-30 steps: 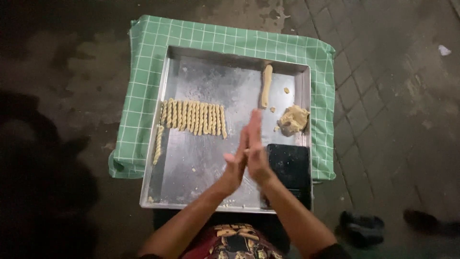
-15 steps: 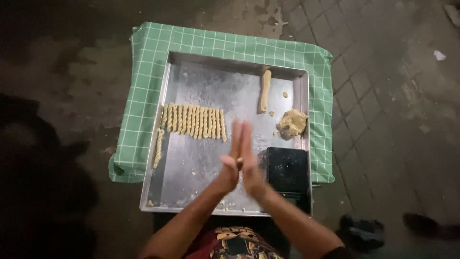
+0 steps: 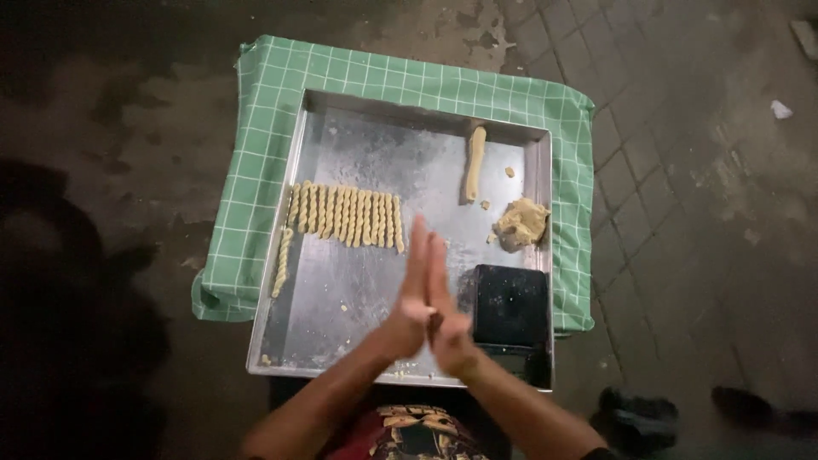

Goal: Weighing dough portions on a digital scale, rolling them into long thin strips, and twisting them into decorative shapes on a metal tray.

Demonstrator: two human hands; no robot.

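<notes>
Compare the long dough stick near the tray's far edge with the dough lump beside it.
The smooth pale dough stick is rolled long and thin; the rough pale dough lump is squat and unshaped. The stick lies nearer the metal tray's far edge, the lump against its right wall. Both are the same beige and lie untouched.

Bare forearms, no sleeves or jewellery; dark red garment (image 3: 413, 434) w/ gold-black print at lap.

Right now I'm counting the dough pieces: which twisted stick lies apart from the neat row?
The long twisted stick left of the row, slanting along the tray's left edge.
</notes>
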